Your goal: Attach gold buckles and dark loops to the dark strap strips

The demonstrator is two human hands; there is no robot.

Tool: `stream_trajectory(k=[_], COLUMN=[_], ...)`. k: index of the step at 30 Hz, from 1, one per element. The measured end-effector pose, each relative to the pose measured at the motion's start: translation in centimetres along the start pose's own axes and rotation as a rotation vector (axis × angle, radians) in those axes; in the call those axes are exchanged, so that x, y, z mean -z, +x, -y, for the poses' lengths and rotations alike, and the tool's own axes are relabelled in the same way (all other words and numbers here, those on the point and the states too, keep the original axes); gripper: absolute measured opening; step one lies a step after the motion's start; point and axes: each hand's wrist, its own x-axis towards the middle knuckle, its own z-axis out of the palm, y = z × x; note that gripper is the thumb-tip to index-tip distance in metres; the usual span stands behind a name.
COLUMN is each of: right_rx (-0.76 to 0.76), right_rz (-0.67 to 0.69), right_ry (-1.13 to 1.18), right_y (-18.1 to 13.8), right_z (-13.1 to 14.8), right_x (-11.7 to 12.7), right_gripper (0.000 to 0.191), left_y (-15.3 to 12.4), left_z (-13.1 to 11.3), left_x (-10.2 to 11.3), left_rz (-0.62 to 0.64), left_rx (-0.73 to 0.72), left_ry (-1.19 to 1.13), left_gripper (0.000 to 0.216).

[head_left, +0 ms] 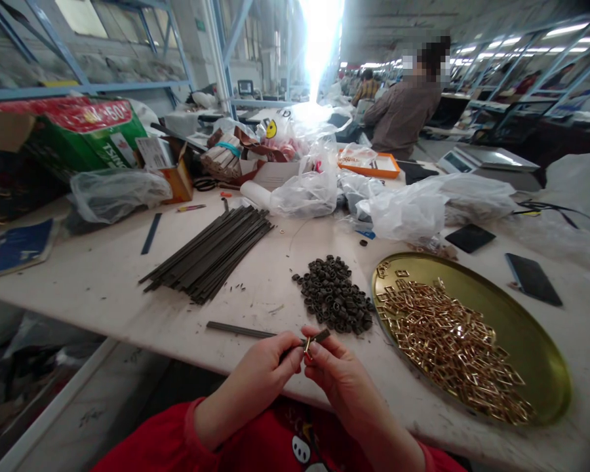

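My left hand (275, 364) pinches a dark flat strip (240, 329), whose long end sticks out to the left over the table edge. My right hand (337, 370) is closed on a small gold rectangular buckle (307, 347), which sits around the strip near its short right end. Both hands meet close together at the front of the table. Just beyond them lies a heap of small dark loops (332, 295). To the right, many gold buckles (452, 341) are piled on a round gold tray (535, 347). A bundle of dark strips (211, 252) rests to the left.
Plastic bags (408, 206) and an orange box (368, 164) crowd the back. A phone (533, 278) and a black flat object (471, 237) lie at right, near a scale (489, 160). A blue booklet (17, 248) and green carton (93, 137) are at left. A person (406, 108) stands behind.
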Motion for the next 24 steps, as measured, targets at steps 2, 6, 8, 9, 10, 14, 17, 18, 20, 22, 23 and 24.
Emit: stream_trajectory(k=[2, 6, 8, 9, 10, 14, 17, 18, 20, 22, 23, 24], right_rx=[0.064, 0.192, 0.226, 0.238, 0.247, 0.304, 0.418, 0.484, 0.651, 0.795, 0.828, 0.825], right_rz=[-0.004, 0.008, 0.009, 0.004, -0.001, -0.021, -0.079, -0.12, -0.183, -0.137, -0.074, -0.002], right_ry=[-0.048, -0.16, -0.232, -0.266, -0.297, -0.407, -0.559, -0.637, -0.801, -0.931, -0.965, -0.976], right_y=[0.0, 0.2, 0.1, 0.0, 0.0, 0.1, 0.5, 0.5, 0.3, -0.2, -0.5, -0.7], right_z=[-0.5, -1.3, -1.5, -1.6, -1.7, -2.0, -2.1, -2.1, -1.8, -1.1, -0.7, -0.3], right_x=[0.0, 0.4, 0.4, 0.4, 0.4, 0.5, 1.1, 1.3, 1.8, 2.1, 2.2, 2.3], right_gripper=[0.037, 0.026, 0.023, 0.022, 0.021, 0.022, 0.022, 0.021, 0.016, 0.014, 0.017, 0.02], left_y=[0.1, 0.3, 0.4, 0.5, 0.6, 0.7, 0.7, 0.6, 0.6, 0.5, 0.4, 0.4], left_z=[-0.1, 0.0, 0.2, 0.4, 0.6, 1.3, 1.2, 1.1, 0.8, 0.6, 0.5, 0.4], left_x=[-0.4, -0.9, -0.9, -0.9, -1.0, -1.2, -1.2, -1.2, -1.0, -0.8, -0.8, -0.7], left_rz=[-0.014, 0.008, 0.009, 0.008, 0.009, 0.005, 0.003, 0.0, 0.0, 0.01, 0.016, 0.02], left_rx=[-0.007, 0.005, 0.027, 0.039, 0.051, 0.094, 0.128, 0.143, 0.179, 0.215, 0.228, 0.236], left_ry=[-0.09, -0.264, -0.317, -0.337, -0.352, -0.366, -0.335, -0.329, -0.328, -0.333, -0.333, -0.331], left_gripper=[0.017, 0.007, 0.01, 0.012, 0.014, 0.018, 0.019, 0.02, 0.023, 0.028, 0.029, 0.029])
